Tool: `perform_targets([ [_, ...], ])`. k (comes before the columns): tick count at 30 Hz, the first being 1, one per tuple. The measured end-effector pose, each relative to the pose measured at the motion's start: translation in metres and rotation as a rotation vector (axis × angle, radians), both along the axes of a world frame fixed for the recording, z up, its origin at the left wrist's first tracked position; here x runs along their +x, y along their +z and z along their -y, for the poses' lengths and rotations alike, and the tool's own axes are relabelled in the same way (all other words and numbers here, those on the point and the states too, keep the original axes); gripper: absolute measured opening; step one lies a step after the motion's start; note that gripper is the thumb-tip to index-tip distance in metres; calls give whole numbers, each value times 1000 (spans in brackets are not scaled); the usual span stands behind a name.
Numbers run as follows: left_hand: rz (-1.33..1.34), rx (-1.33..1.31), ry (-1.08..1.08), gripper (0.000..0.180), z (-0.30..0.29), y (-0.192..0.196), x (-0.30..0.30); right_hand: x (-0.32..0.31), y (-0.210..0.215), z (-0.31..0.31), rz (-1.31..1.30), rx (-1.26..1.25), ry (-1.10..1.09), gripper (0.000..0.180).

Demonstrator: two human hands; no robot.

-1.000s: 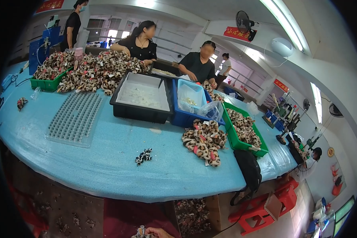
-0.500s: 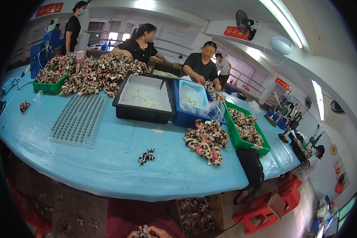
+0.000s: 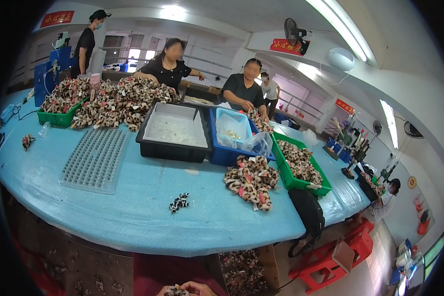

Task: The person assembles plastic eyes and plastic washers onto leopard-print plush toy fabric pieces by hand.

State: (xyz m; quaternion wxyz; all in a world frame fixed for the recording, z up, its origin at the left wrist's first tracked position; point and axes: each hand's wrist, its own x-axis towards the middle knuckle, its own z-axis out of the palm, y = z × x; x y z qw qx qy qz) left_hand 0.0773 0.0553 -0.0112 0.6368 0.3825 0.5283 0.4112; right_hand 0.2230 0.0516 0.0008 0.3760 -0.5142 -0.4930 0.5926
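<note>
At the lower edge, above my dark red lap, my left hand (image 3: 162,291) and my right hand (image 3: 198,288) are closed on one small leopard-print plush piece (image 3: 176,291). Brown, black and white fur shows between the fingers, with a pale bit at its top. The lower parts of both hands are cut off by the frame. On the blue table (image 3: 133,212) ahead lie a small heap of black-and-white scraps (image 3: 179,203) and, to the right, a pile of leopard-print plush pieces (image 3: 251,183) with pink parts and white tags.
A clear tray of small cups (image 3: 94,160) stands left. Behind are a black bin (image 3: 172,154), a blue bin (image 3: 222,157) and a green crate (image 3: 301,182) of plush. A black bag (image 3: 308,212) hangs at the table edge. An open carton (image 3: 269,266) stands beside my lap. Co-workers stand across the table.
The view has shifted slightly. My hands have turned the plush piece a little and still hold it. Across the table, one person has turned and stretches an arm out to the right.
</note>
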Motion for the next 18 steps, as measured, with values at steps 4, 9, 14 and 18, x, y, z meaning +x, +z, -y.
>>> perform_targets([
  [4, 22, 57, -5, 19, -1, -3, -2, -4, 3, -3, 37, 18, -36, 16],
  [9, -102, 210, 1, 18, 3, -12, -3, -3, -4, -3, 15, -33, -17, 13],
  [14, -122, 233, 43, 16, 0, -28, -1, -2, -21, -1, -115, -115, -33, 11],
  [18, -61, 169, 25, 18, 0, -37, 1, -6, 1, 3, -66, -74, -108, 12],
])
